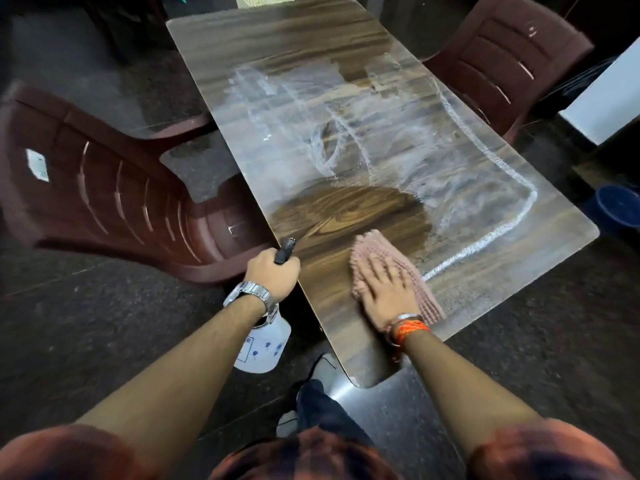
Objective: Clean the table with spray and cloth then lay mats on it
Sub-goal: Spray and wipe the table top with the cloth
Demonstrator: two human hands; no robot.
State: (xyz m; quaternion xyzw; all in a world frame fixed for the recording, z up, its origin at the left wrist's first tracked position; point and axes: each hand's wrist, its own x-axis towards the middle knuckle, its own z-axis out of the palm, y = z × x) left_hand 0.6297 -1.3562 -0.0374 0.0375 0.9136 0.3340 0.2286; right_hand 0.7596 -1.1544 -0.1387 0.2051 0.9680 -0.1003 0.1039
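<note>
A long wood-grain table (263, 39) runs away from me, its middle and right side streaked with white foam. One oval patch near me is wiped and dark. My right hand (384, 289) lies flat, fingers spread, on a pink nubby cloth (426, 292) at the table's near end. My left hand (273, 275) grips the black trigger head of a white spray bottle (263, 348), which hangs beside the table's left edge, nozzle pointing over the table. No mats are in view.
A brown plastic chair (114, 199) stands close to the table's left side, another brown chair (502, 57) at the far right. A blue bucket (620, 209) sits on the dark floor at right, below a white board (609, 102).
</note>
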